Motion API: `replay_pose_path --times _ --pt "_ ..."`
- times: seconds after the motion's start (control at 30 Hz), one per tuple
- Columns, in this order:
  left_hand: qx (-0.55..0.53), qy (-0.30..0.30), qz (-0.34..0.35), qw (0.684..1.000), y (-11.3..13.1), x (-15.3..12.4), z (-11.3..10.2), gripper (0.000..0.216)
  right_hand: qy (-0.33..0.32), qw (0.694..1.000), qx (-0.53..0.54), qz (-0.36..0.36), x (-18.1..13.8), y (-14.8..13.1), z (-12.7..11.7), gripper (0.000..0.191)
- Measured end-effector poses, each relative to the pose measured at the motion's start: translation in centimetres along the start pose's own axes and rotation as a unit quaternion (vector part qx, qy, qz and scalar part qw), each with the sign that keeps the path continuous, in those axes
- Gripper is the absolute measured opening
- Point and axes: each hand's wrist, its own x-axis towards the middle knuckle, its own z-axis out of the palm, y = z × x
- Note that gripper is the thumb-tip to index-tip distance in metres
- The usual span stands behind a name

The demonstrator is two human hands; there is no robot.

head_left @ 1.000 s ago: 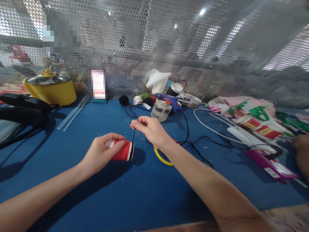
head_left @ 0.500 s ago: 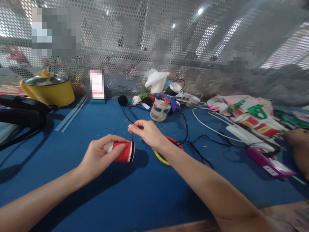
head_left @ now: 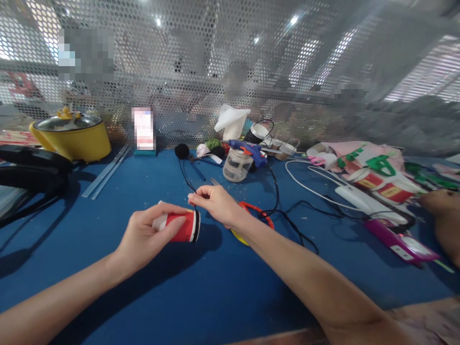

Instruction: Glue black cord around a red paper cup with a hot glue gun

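Observation:
My left hand (head_left: 149,235) is wrapped round a red and white paper cup (head_left: 182,229), tipped on its side with one end to the right. Black yarn is wound in a band (head_left: 196,226) round that end. Just above this end, my right hand (head_left: 212,201) pinches the black yarn (head_left: 185,178) between thumb and fingers. The strand runs back across the table to a black ball of yarn (head_left: 182,151). Partly hidden under my right forearm lie scissors with red and yellow handles (head_left: 257,209).
A blue glue gun (head_left: 251,149) rests on a clear jar (head_left: 237,165). Its black cord trails right. A yellow pot (head_left: 77,139), clear glue sticks (head_left: 108,172) and a phone (head_left: 143,129) stand left. Right are red-labelled cups (head_left: 395,189), a power strip (head_left: 370,206) and a purple device (head_left: 398,242).
My right hand has moved slightly down and toward the cup, drawing the yarn closer to the banded end. My left hand keeps its hold on the cup.

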Motion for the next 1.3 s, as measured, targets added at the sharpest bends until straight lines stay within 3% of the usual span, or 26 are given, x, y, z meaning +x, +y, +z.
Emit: replay_pose_path --times 0.53,0.97,1.3 --pt "-0.003 0.042 0.033 0.999 -0.5 -0.1 0.0 0.017 -0.017 0.999 -0.026 0.019 0.0 0.7 0.6 0.024" --pt "-0.074 0.079 -0.028 0.994 -0.4 0.2 0.3 0.015 -0.035 0.998 -0.034 0.047 0.1 0.8 0.7 0.029" --pt "-0.066 0.073 0.01 0.995 -0.7 0.0 0.3 0.013 -0.043 0.998 -0.008 0.043 0.2 1.0 0.7 0.028"
